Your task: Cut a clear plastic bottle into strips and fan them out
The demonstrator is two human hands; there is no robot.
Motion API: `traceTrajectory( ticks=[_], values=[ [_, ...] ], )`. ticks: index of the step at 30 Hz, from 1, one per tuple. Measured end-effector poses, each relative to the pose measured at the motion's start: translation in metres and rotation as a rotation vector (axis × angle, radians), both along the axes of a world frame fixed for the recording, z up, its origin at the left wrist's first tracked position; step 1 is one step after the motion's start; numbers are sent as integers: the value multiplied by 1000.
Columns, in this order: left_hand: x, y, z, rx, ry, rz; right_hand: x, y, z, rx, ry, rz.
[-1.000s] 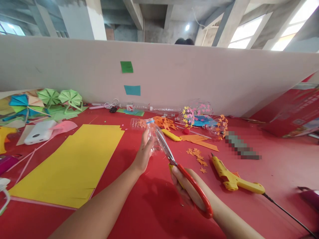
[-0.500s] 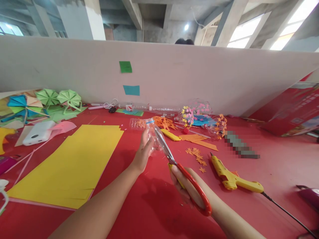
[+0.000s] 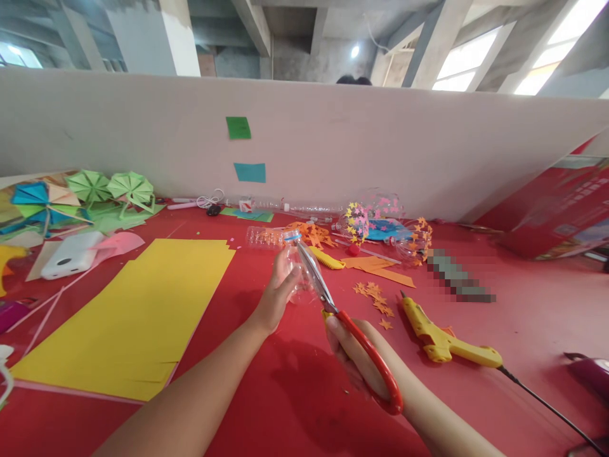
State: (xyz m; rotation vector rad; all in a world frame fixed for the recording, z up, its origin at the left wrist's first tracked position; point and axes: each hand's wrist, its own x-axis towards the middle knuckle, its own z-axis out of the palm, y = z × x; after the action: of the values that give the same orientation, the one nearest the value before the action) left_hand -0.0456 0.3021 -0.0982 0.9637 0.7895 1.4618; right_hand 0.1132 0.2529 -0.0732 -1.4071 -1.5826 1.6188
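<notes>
My left hand (image 3: 276, 292) is closed round a clear plastic bottle piece (image 3: 302, 289) with a blue ring at its neck. My right hand (image 3: 354, 355) grips the red-handled scissors (image 3: 373, 362), whose blades point up and away from me against the bottle piece. The clear plastic makes the exact cut line hard to see. Just beyond them lies a yellow utility knife (image 3: 327, 258), near a heap of orange paper scraps (image 3: 316, 233).
Yellow paper sheets (image 3: 128, 311) lie at left, near a white device (image 3: 71, 255) and folded paper shapes (image 3: 130, 188). Right of my hands are orange stars (image 3: 380, 303) and a corded yellow glue gun (image 3: 442, 339). Star-decorated bottle pieces (image 3: 419, 241) sit by the white partition (image 3: 304, 139).
The bottle piece has turned a little in my left hand, its neck ring shifting slightly right and down. The scissors' blades appear closer together, while my right hand has barely moved.
</notes>
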Motion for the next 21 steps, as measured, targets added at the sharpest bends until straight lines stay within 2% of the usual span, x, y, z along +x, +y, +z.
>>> traceTrajectory(
  ticks=[14, 21],
  values=[
    [-6, 3, -3, -37, 46, 11, 2, -1, 4, 25, -55, 30],
    [-4, 3, -2, -36, -39, 4, 3, 2, 2, 48, -76, 28]
  ],
)
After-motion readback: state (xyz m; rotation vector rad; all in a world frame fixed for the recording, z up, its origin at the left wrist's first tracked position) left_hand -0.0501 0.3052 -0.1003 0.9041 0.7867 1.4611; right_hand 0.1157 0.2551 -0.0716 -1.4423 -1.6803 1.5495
